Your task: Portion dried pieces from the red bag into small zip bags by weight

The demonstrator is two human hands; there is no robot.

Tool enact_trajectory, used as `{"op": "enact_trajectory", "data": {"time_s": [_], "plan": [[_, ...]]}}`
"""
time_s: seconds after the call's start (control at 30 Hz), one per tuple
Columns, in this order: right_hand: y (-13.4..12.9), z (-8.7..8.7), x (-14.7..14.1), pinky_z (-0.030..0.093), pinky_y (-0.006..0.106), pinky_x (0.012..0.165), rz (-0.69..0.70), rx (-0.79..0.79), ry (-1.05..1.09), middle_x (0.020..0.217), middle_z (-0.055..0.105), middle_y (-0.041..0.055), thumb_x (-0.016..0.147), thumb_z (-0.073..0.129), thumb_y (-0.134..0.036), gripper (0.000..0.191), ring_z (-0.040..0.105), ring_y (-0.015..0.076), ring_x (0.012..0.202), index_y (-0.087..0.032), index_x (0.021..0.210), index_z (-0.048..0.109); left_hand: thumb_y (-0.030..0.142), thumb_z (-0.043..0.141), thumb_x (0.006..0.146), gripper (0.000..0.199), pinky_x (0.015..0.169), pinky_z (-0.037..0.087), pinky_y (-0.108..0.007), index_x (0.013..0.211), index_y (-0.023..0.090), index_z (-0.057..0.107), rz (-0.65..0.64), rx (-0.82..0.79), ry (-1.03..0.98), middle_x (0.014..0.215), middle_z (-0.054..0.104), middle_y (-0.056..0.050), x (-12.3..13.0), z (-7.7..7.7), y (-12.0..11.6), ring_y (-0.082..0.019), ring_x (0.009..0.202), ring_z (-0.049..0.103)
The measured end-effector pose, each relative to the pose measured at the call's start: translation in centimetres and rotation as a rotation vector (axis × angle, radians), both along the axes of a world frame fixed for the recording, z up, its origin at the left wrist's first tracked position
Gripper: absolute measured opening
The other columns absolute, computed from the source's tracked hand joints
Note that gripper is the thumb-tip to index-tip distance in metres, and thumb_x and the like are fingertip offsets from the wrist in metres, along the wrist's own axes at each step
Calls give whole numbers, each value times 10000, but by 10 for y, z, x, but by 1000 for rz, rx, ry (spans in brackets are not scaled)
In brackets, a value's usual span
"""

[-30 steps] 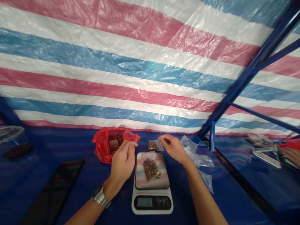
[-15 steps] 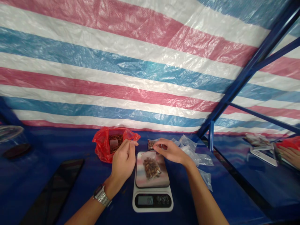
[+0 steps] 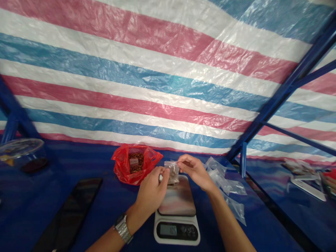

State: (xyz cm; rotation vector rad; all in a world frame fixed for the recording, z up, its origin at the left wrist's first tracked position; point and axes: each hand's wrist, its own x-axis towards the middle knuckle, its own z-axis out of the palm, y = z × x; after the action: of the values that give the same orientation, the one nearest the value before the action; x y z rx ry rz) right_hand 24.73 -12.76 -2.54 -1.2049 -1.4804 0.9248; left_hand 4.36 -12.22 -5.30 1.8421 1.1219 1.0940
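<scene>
A small clear zip bag (image 3: 173, 174) with brown, bean-like pieces hangs over the back of the kitchen scale (image 3: 178, 201). My left hand (image 3: 153, 187) pinches the bag's left edge, thumb against fingers. At its top right corner, my right hand (image 3: 193, 168) grips the zip edge between thumb and fingertips. The scale's metal plate is bare in front of the bag, and its display reads what looks like 105. Just left of the bag, a red plastic bag (image 3: 122, 166) stands open, holding more brown pieces and a small pinkish scoop-like item (image 3: 133, 162).
Several clear plastic bags (image 3: 231, 187) lie right of my right hand. A black phone-like slab (image 3: 69, 213) is at left, behind it a round clear tub (image 3: 25, 154). Blue metal bars (image 3: 243, 159) rise at right. Beyond them lies a white device (image 3: 308, 187).
The filled zip bag has come up off the scale plate into both hands. My left hand has moved right to its edge. The view has shifted slightly left.
</scene>
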Motion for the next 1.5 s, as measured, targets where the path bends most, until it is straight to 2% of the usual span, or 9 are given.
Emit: {"op": "enact_trajectory", "data": {"time_s": [0.1,0.23,0.33,0.4,0.53,0.73,0.87,1.2,1.5], "plan": [[2,-3,-13,508,295,678,-82,-4,69,833,678,20,802,797,-589,420,603,167,718,-204,932,693,401,605,973,221,752,480,-312,900,226,718,-46,-54,-159,864,737,-63,5,-2,-1,-232,801,674],[2,-7,-25,551,327,744,-167,89,97,1010,739,73,883,713,-608,501,656,197,802,-223,1202,686,429,656,942,227,723,500,-286,919,209,709,-73,-210,-527,821,708,-46,6,1,8,-206,774,657],[2,-7,-27,568,357,799,-239,147,70,1127,745,99,926,660,-606,501,674,214,857,-235,1262,663,532,693,903,340,562,442,-236,885,194,675,25,-349,-758,677,629,7,2,4,21,-139,593,564],[2,-8,-24,568,366,794,-282,148,24,1099,753,104,925,646,-626,508,674,228,855,-227,1237,680,563,717,881,386,489,382,-208,847,187,640,107,-437,-889,618,585,37,-2,4,29,-100,512,498],[6,-13,-17,545,347,727,-323,140,-42,998,756,100,905,644,-659,544,648,226,796,-200,1188,716,447,726,924,311,476,378,-179,845,172,605,212,-649,-1138,611,592,47,-8,2,40,-68,475,496],[9,-16,-10,520,336,699,-348,137,-101,938,751,93,879,657,-676,549,627,218,755,-187,1108,756,287,604,1018,176,462,367,-174,894,162,592,268,-771,-1232,604,579,51,-8,3,45,-59,435,468],[10,-15,-6,513,332,672,-371,139,-120,918,751,93,868,654,-693,560,633,225,746,-186,1074,767,228,502,1052,193,478,378,-182,892,165,590,244,-837,-1273,649,595,40,-9,4,46,-58,444,458],[10,-16,2,520,340,724,-383,138,-153,950,750,86,881,648,-685,545,642,224,765,-191,1071,780,185,484,1017,188,459,330,-192,851,179,571,200,-985,-1219,637,554,32,-10,-4,46,-74,430,437],[8,-10,3,522,348,738,-403,120,-156,920,747,90,870,644,-700,565,649,235,780,-182,1048,782,206,381,1059,272,436,307,-192,842,174,543,240,-1022,-1191,612,520,36,-12,1,46,-77,409,410]]}}
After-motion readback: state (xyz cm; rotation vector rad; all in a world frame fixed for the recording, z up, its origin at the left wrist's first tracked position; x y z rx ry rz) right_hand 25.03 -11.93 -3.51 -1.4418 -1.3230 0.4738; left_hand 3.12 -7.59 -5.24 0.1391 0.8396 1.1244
